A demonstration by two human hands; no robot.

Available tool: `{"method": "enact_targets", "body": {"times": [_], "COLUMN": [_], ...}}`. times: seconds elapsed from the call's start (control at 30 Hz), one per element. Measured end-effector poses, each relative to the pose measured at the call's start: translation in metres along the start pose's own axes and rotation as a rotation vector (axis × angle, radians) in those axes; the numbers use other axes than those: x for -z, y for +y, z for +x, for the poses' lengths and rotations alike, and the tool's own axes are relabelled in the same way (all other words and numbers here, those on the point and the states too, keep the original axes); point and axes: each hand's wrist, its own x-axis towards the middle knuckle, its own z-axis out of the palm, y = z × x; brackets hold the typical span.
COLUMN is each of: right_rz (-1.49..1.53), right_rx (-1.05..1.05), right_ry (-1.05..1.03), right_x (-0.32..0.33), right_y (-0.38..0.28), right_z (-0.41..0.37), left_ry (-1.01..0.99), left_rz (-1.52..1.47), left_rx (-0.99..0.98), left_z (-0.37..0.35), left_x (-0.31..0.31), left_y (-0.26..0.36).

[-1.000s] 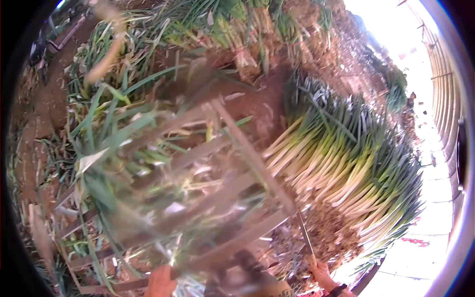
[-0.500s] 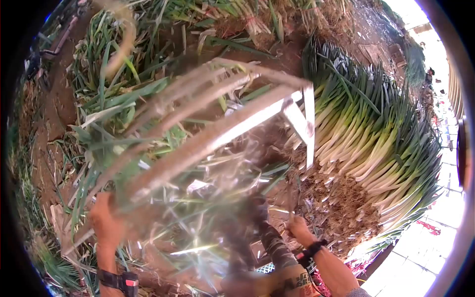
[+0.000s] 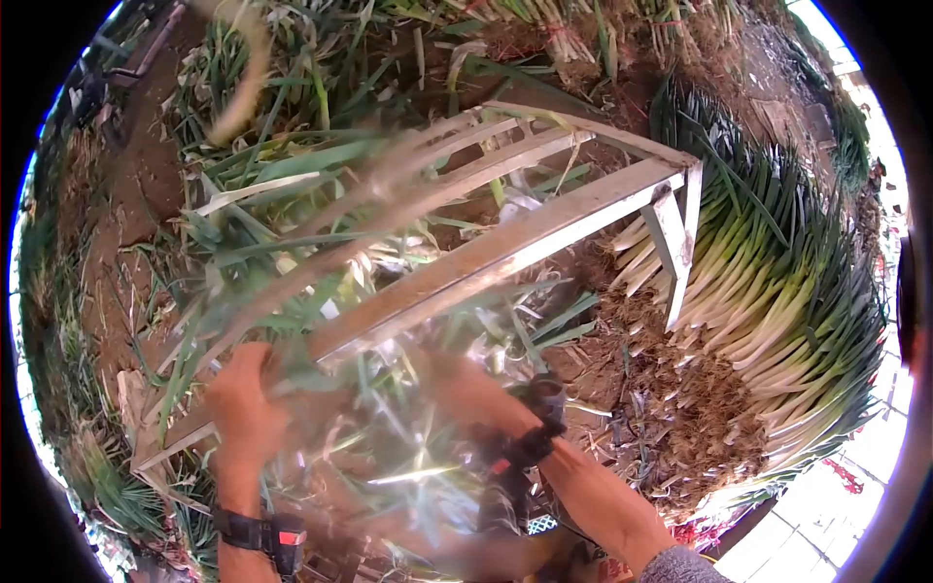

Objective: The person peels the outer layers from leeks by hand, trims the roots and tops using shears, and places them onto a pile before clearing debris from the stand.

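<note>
My left hand [image 3: 248,403] is at the near-left part of a slatted metal frame [image 3: 505,248], its fingers curled. Motion blur hides what they close on. My right hand [image 3: 462,384] is a smear below the frame's long front rail, its fingers unreadable. Loose green leaves and pale scraps [image 3: 418,457] lie under and between both hands. Right of the frame, a large heap of long green onions [image 3: 748,291] is laid side by side, roots toward me and green tops away.
Tied bunches of onions [image 3: 569,44] lie at the top. More leaves [image 3: 282,185] cover the ground behind the frame. A blurred pale curved band [image 3: 248,78] hangs close to the camera at upper left. Bare soil [image 3: 131,194] shows at left.
My right hand has moved left and up from beside the root pile to below the frame. The view has shifted, putting the frame and onions farther right. My left hand stays by the frame.
</note>
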Motion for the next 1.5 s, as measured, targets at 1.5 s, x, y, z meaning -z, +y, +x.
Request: {"method": "enact_targets", "body": {"times": [1.5], "right_rz": [-0.312], "right_rx": [-0.283], "right_ry": [0.030], "right_x": [-0.077], "right_y": [0.204], "right_z": [-0.122], "left_ry": [-0.053], "left_rz": [0.000], "left_rx": [0.047], "left_z": [-0.050], "left_x": [-0.022], "left_y": [0.026]}}
